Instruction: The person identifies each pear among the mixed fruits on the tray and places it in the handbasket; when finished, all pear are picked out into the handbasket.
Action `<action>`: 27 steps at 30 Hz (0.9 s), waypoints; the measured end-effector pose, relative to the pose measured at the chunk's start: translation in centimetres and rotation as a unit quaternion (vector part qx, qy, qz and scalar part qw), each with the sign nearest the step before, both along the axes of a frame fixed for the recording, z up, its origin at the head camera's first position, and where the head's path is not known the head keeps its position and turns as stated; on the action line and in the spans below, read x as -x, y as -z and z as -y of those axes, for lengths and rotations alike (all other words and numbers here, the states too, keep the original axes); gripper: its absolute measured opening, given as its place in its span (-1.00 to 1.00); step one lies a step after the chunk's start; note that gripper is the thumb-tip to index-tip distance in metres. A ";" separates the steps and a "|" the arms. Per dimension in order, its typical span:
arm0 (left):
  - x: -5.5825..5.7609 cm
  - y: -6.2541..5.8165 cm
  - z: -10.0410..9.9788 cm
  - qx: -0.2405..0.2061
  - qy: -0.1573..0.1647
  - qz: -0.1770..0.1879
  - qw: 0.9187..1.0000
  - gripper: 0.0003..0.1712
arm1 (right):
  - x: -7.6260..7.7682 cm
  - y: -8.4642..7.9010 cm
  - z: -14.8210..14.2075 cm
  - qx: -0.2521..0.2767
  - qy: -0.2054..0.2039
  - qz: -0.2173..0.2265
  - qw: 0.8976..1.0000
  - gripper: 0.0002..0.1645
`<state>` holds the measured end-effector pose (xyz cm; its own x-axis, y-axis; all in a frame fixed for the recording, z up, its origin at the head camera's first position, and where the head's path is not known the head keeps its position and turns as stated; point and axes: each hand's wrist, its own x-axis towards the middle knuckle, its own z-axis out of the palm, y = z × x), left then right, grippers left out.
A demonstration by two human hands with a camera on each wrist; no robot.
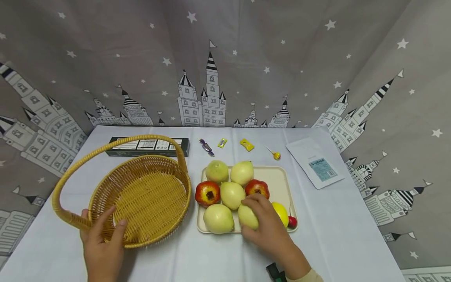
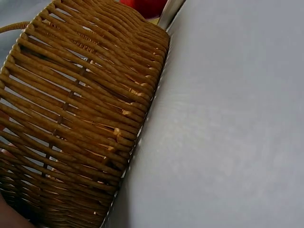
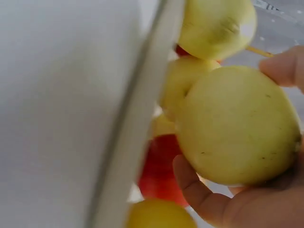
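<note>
My left hand (image 1: 102,244) grips the near-left rim of a woven basket (image 1: 151,203) with a tall arched handle, its fingers reaching inside. The basket's wicker side (image 2: 90,109) fills much of the left wrist view. My right hand (image 1: 269,227) holds a pale yellow-green fruit (image 1: 248,216) at the front of a cream tray (image 1: 278,174). In the right wrist view, thumb and fingers curl round this smooth, faintly speckled fruit (image 3: 237,126). Beside it on the tray are more pale fruits (image 1: 218,218), two red pomegranates (image 1: 207,193), a yellow fruit (image 1: 280,213) and a small red stemmed one (image 1: 292,222).
Behind the basket lies a dark flat box (image 1: 155,145). Wrapped candies (image 1: 206,147) and a lollipop (image 1: 276,155) lie behind the tray. To the right is a white packet (image 1: 314,163). A small black object (image 1: 275,272) sits by my right wrist.
</note>
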<state>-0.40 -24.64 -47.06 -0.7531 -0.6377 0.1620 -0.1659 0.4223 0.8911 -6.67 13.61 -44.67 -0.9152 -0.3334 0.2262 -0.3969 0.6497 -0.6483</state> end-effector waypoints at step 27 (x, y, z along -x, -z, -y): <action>-0.1 0.1 0.3 0.024 0.002 -0.037 0.999 -0.56 | 8.9 -10.6 23.8 -0.002 -0.287 0.053 0.956 -0.37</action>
<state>-0.35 -24.92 -47.12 -0.7411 -0.6244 0.2466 -0.0991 0.4651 0.8797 -15.56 -10.16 -34.04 -0.5985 -0.7888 0.1402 -0.6219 0.3471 -0.7019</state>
